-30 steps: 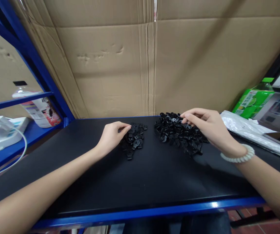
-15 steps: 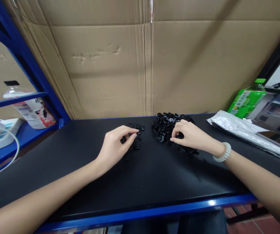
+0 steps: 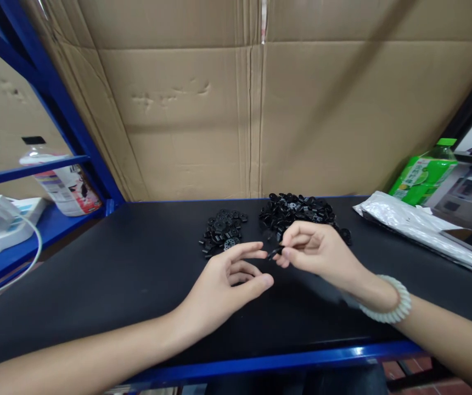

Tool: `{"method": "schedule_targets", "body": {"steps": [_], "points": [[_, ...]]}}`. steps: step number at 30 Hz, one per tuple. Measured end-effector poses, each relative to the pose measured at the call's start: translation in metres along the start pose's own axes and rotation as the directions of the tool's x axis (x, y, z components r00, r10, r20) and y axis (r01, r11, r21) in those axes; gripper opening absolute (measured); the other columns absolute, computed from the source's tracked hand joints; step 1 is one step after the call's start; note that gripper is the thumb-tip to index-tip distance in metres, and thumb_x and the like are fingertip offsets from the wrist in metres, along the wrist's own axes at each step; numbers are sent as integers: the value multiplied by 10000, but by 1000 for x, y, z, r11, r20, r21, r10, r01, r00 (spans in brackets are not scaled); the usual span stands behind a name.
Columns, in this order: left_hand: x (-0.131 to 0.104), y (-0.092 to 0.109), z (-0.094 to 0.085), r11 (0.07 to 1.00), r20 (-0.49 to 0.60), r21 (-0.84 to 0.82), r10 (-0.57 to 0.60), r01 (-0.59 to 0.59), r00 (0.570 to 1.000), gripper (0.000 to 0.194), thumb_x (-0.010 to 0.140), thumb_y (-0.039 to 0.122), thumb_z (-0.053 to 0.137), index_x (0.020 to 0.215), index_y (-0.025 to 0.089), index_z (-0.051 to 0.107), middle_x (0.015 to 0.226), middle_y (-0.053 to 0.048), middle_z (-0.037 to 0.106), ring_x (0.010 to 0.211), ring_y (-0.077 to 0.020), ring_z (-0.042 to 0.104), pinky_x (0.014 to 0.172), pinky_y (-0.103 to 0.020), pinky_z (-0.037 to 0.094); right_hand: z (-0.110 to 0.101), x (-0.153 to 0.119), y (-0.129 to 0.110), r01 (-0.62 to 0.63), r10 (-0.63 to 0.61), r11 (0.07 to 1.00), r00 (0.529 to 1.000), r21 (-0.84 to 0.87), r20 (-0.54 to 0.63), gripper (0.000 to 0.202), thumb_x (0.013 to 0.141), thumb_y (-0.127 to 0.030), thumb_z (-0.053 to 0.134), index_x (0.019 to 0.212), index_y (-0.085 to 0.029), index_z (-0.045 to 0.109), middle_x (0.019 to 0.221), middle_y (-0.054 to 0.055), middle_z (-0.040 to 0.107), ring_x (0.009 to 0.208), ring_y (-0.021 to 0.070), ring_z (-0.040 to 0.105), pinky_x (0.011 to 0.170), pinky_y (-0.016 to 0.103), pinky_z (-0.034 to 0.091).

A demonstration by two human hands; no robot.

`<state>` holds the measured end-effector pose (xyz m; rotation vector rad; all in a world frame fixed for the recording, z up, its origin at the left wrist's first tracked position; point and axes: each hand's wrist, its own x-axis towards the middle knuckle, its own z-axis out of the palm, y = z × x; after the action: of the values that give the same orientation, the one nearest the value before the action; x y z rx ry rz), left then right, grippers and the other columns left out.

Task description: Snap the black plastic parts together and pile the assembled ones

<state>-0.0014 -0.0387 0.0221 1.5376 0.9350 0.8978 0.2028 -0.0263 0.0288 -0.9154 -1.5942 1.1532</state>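
Observation:
Between the thumb and fingers of my right hand (image 3: 324, 252) is a small dark, disc-like black plastic part (image 3: 276, 252), partly blurred. My left hand (image 3: 234, 282) is just to its left, thumb and fingers apart, with its fingertips close to the part; nothing shows in its grasp. Behind my left hand lies a low pile of small round black parts (image 3: 219, 230), one of them a disc with holes. A bigger heap of shiny black round parts (image 3: 297, 208) sits behind my right hand, which covers some of its front.
Both piles lie on a black tabletop (image 3: 96, 285) with a blue front edge. Cardboard (image 3: 186, 120) walls off the back. At right are a silvery plastic bag (image 3: 409, 219) and a green-labelled bottle (image 3: 425, 173). A power strip (image 3: 9, 225) and another bottle (image 3: 65, 186) stand at left.
My left hand has come away from the smaller pile, moving right and nearer, and its fingers have spread. My right hand has left the heap toward the middle, with a black part showing in its fingers.

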Motion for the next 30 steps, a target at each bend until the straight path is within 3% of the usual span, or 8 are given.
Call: {"method": "schedule_targets", "body": {"steps": [4, 9, 14, 18, 23, 27, 30], "points": [[0, 0, 0, 989, -44, -141, 39, -44, 998, 327, 706, 212, 756, 1008, 147, 649, 938, -57, 725, 849, -169, 675, 839, -299, 545, 16, -5, 10, -39, 27, 990, 996, 139, 87, 168, 716, -178, 725, 752, -174, 561, 664, 12, 722, 626, 142, 703, 632, 238, 557], [-2, 3, -4, 992, -98, -42, 111, -116, 989, 74, 781, 220, 701, 818, 158, 716, 735, -15, 722, 716, -138, 668, 721, -226, 534, 20, -8, 11, -111, 89, 979, 987, 173, 131, 190, 657, -33, 665, 730, -172, 560, 640, -13, 706, 604, 133, 693, 615, 229, 556], [-3, 2, -4, 990, -87, -64, 119, -125, 989, 98, 801, 239, 681, 832, 156, 722, 720, -13, 709, 701, -125, 654, 693, -203, 526, 23, -11, 12, -152, 128, 972, 982, 177, 141, 191, 647, -8, 620, 728, -167, 555, 634, -13, 705, 533, 110, 654, 564, 221, 540], [-3, 2, -2, 975, -47, -99, 194, -197, 980, 202, 684, 153, 773, 879, 174, 721, 756, 0, 715, 714, -129, 662, 709, -206, 537, 23, -11, 13, -136, 117, 977, 986, 163, 122, 179, 656, -10, 608, 729, -163, 553, 609, -20, 692, 526, 104, 643, 560, 213, 527], [-3, 4, -1, 982, -118, 36, 186, -183, 975, 34, 753, 181, 711, 777, 170, 732, 702, 0, 726, 649, -119, 661, 640, -183, 525, 26, -13, 12, -135, 114, 981, 982, 137, 153, 142, 683, -41, 627, 738, -152, 556, 633, 3, 687, 522, 99, 625, 551, 218, 527], [-5, 5, -3, 974, -142, 152, 188, -166, 972, 168, 808, 213, 650, 659, 163, 711, 609, 11, 696, 585, -106, 638, 580, -163, 498, 28, -14, 10, -120, 91, 984, 974, 129, 210, 82, 775, -177, 637, 758, -140, 567, 700, 31, 653, 602, 124, 622, 546, 251, 553], [-6, 6, -3, 971, -102, 178, 181, -161, 978, 182, 816, 232, 641, 665, 161, 712, 598, 9, 688, 576, -106, 630, 571, -165, 491, 27, -13, 8, -49, 23, 987, 986, 156, 166, 147, 826, -283, 627, 835, -139, 603, 730, 22, 612, 638, 129, 608, 529, 254, 563]]}}
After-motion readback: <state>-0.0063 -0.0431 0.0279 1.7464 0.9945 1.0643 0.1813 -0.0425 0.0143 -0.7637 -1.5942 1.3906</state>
